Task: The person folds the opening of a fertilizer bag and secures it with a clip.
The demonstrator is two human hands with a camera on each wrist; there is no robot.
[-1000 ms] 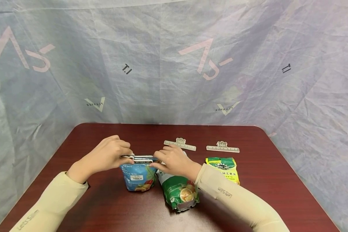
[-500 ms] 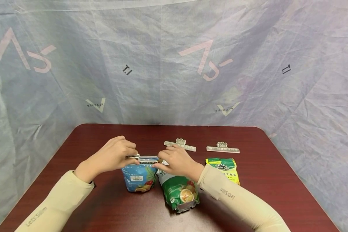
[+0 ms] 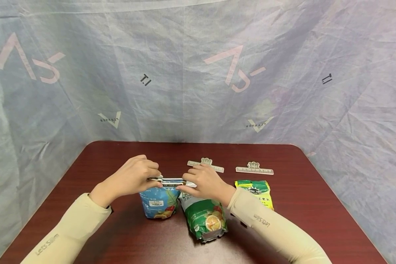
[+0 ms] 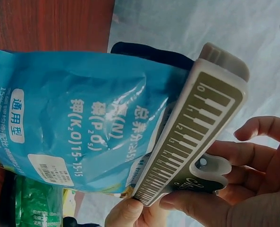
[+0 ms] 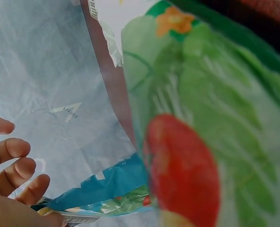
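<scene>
On my feed I am seeing the blue bag (image 3: 159, 204) standing upright on the red-brown table (image 3: 316, 205), left of centre, its top edge sitting between the two bars of a piano-key clip (image 4: 191, 137). The left hand (image 3: 139, 176) is gripping that clip by its shell-shaped handle, thumb on one side and fingers on the other. The right hand (image 3: 201, 182) is pinching the right corner of the bag's top beside the clip's end, its other fingers loosely spread. The bag's walls are hiding whatever is inside. Just to the right, the green bag (image 3: 204, 217) is reaching nearer, its contents hidden too. Farther right, the yellow bag (image 3: 250, 186) is lying partly behind the right sleeve (image 3: 270, 229). On the far side, one spare clip (image 3: 206, 162) is lying beyond the right hand, and another spare clip (image 3: 254, 169) is lying to its right.
</scene>
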